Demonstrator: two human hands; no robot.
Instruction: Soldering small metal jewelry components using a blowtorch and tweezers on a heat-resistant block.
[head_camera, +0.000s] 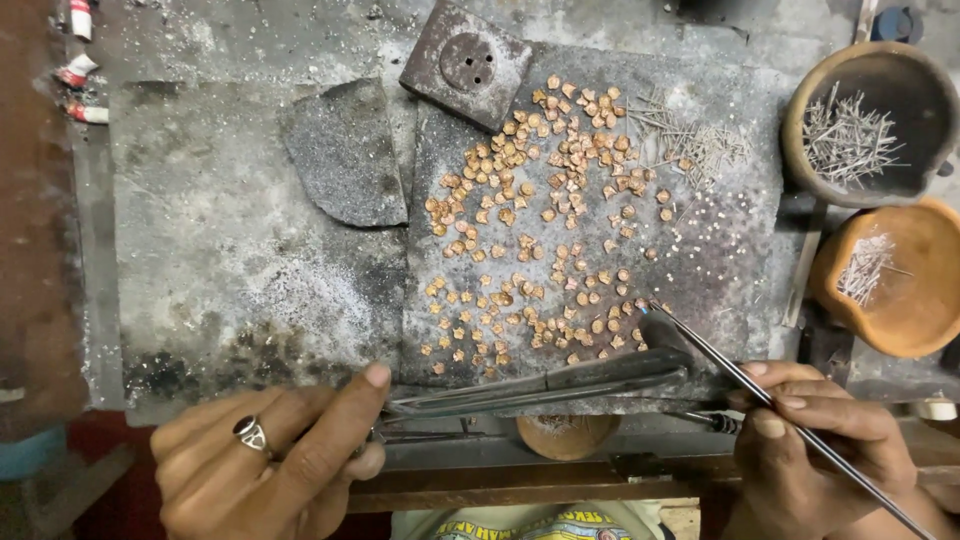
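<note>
Head view, workbench w/ dark slab (720, 250). Right hand (815, 450) pinches long thin tweezers (760, 395) between thumb & fingers; tips reach up-left to slab's near edge, at the lowest of the small copper pieces (540, 230); tips look nearly closed, can't tell if a piece is held. Left hand (275, 455), ring on one finger, grips the end of a dark metal tool (540, 385) lying along slab's front edge, its far end just beside tweezer tips. Pieces scattered over slab, densest at top centre, well apart from both hands. Loose pins (690, 135) at slab's top right; two clay bowls (880, 120) w/ more pins at right
</note>
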